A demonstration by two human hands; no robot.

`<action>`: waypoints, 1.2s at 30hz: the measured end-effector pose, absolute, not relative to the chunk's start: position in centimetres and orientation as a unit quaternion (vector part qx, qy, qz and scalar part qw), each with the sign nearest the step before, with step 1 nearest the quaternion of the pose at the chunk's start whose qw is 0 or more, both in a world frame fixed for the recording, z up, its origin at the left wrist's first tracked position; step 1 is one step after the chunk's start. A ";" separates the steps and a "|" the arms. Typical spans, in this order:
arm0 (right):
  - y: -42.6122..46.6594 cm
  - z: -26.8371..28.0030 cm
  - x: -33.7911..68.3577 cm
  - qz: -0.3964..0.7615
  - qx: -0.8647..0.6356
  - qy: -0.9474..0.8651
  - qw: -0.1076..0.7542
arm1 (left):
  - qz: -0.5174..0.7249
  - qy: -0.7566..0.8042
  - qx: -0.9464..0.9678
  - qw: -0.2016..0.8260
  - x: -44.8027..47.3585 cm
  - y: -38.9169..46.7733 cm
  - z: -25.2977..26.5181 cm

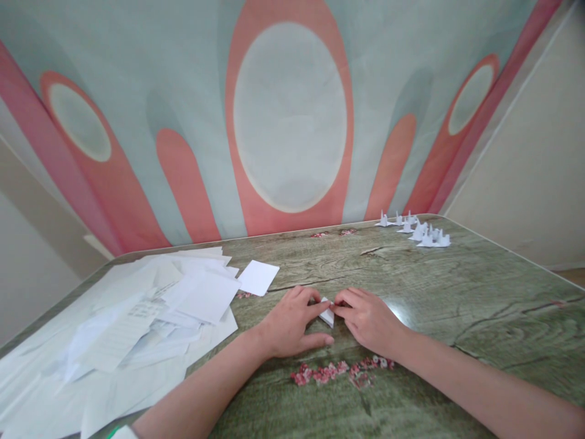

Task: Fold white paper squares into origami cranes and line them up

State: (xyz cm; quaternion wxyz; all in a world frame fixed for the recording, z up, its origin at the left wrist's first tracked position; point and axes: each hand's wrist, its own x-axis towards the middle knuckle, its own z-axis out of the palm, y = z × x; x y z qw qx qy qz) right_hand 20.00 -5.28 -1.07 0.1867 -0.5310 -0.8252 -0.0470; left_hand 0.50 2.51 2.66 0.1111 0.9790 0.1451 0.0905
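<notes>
A small folded piece of white paper point(327, 316) lies on the table between my two hands. My left hand point(297, 323) rests at its left side, index finger laid across the paper and thumb stretched out below it, apart from the other fingers. From the right, my right hand point(368, 317) has its thumb and index finger pinched at the paper's right edge. The fingertips hide part of the folds.
Loose white sheets point(114, 341) are heaped on the left of the wood-patterned table point(457, 292), some printed. A white square sheet point(259, 277) lies beside the heap. Several folded paper cranes point(420, 230) stand at the far right. A patterned backdrop point(292, 110) hangs behind.
</notes>
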 end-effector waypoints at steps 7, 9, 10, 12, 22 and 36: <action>-5.3 -1.1 20.1 -0.053 -0.515 -0.834 0.193 | 0.095 0.152 0.979 0.098 0.6 2.3 2.6; -5.3 -1.0 20.0 -0.056 -0.506 -0.840 0.189 | 0.090 0.153 0.979 0.095 0.6 2.3 2.6; -5.3 -1.1 20.0 -0.057 -0.502 -0.843 0.185 | 0.087 0.154 0.980 0.094 0.7 2.2 2.7; -5.3 -1.1 20.0 -0.059 -0.494 -0.849 0.175 | 0.084 0.156 0.980 0.093 0.6 2.2 2.7; -5.4 -0.9 20.1 -0.075 -0.425 -0.887 0.166 | 0.092 0.160 0.978 0.093 0.7 2.0 2.8; -5.1 -0.8 21.3 0.012 -0.484 -0.794 0.368 | 0.083 0.156 0.979 0.101 0.7 2.1 2.6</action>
